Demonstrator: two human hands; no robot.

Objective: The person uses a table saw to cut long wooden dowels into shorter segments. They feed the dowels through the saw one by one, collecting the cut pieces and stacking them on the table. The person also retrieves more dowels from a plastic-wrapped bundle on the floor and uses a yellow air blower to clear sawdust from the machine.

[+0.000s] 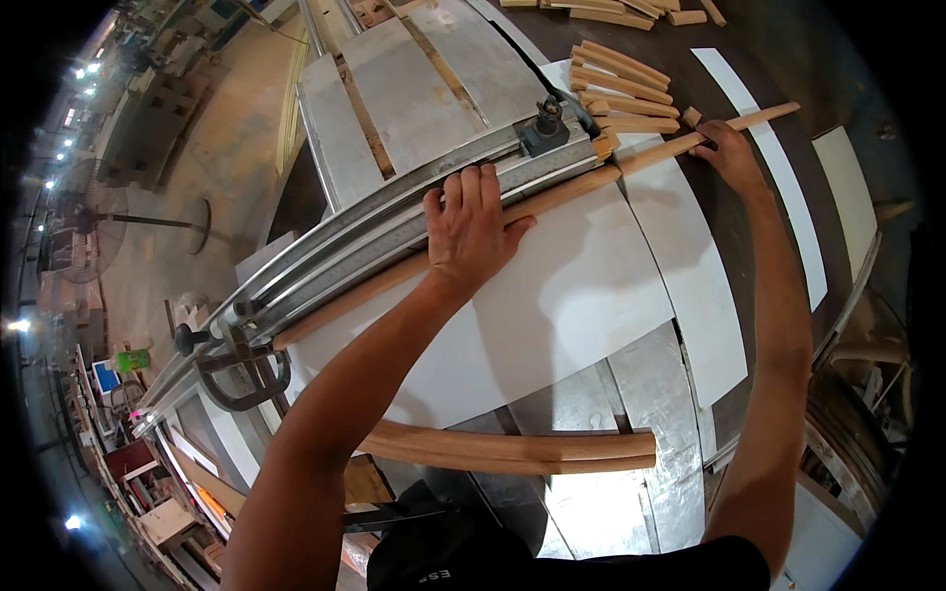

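Note:
A long wooden strip lies along the aluminium fence on a white panel over the metal saw table. My left hand is closed over the fence, fingers hooked across its top and thumb against the strip. Near the slot in the white panel, a seam crosses the line of wood. Beyond it, my right hand grips the right-hand length of wood, whose end sticks out past the fingers. Beside these fingers is a small wood block.
Several short cut wood pieces lie beyond the strip, with more at the far edge. A black stop sits on the fence, and a C-shaped clamp at its left end. Two wooden strips lie close to my body. A fan stands left.

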